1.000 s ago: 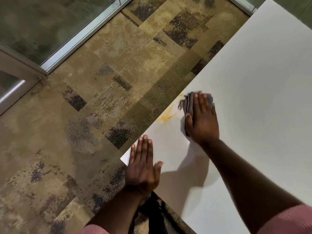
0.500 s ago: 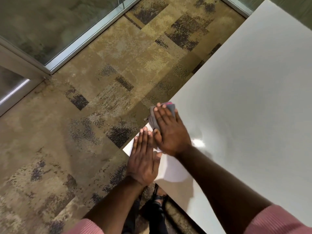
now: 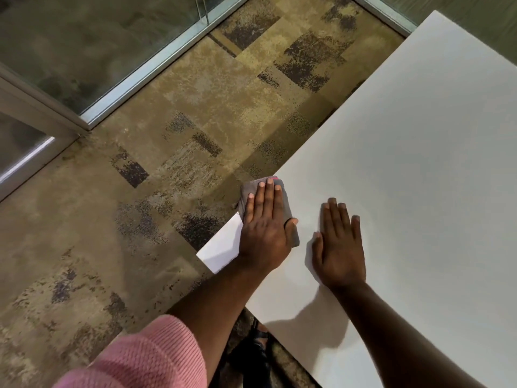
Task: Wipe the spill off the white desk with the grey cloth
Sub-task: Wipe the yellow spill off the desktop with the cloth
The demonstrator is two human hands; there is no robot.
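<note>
The white desk (image 3: pixel 405 163) fills the right side of the head view. The folded grey cloth (image 3: pixel 248 189) lies at the desk's left edge, near the front corner, and hangs slightly past it. My left hand (image 3: pixel 264 231) presses flat on the cloth, thumb hooked round its right side. Just right of it my right hand (image 3: pixel 338 247) lies flat on the bare desktop, fingers spread, holding nothing. No yellow spill shows on the desk; whatever lies under the cloth is hidden.
Patterned brown carpet (image 3: pixel 167 191) runs along the left of the desk. A glass partition with a metal frame (image 3: pixel 145 71) stands at the upper left. The desk's front corner (image 3: pixel 202 254) juts out by my left wrist. A dark shoe (image 3: pixel 257 357) shows below the desk edge.
The cloth went from my right hand to my left. My right hand moved right and lies flat on the desk. The yellow smear seen a second ago no longer shows.
</note>
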